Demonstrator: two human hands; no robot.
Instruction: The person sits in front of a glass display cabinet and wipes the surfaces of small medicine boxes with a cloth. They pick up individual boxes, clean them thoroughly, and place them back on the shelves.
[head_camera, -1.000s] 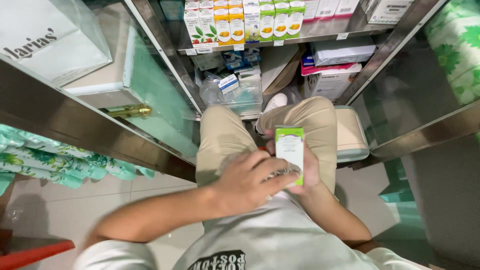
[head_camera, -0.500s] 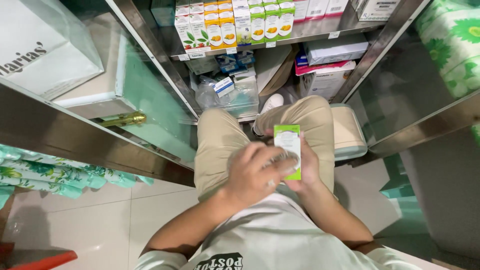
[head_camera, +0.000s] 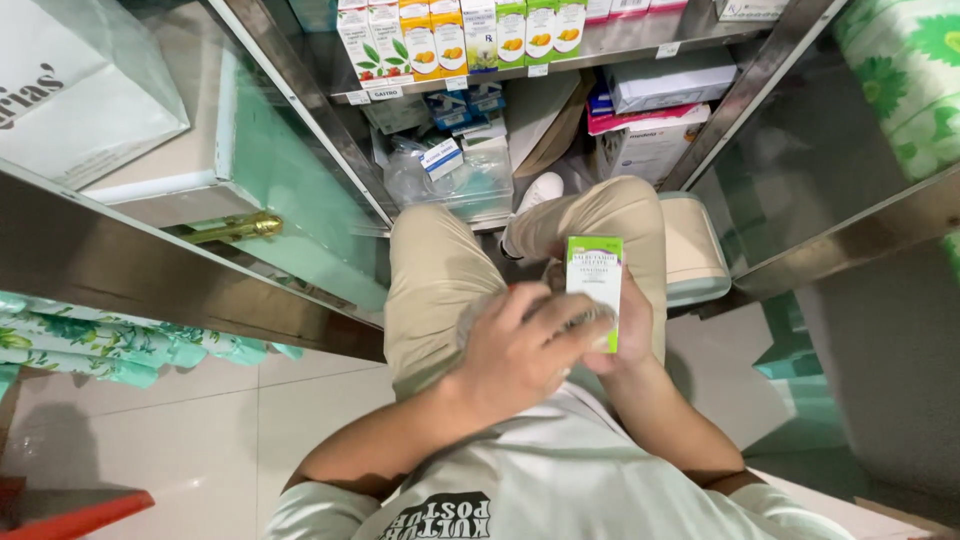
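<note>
A small white box with a green top and edge (head_camera: 594, 282) stands upright over my lap. My right hand (head_camera: 628, 335) holds it from behind and below. My left hand (head_camera: 525, 350) lies across the box's lower left side, fingers curled against it. I sit with my knees in beige trousers (head_camera: 440, 280) pointing into an open glass-door cabinet.
A shelf (head_camera: 640, 40) above my knees carries a row of small orange, green and white boxes (head_camera: 460, 35). Below it lie bagged items (head_camera: 450, 175) and flat white and pink boxes (head_camera: 655, 95). An open glass door with a brass handle (head_camera: 235, 230) stands left; a beige stool (head_camera: 695, 250) sits right.
The view has shifted slightly; the box and both hands stay together over my lap, and my left hand's fingers have slid a little along the box's lower part.
</note>
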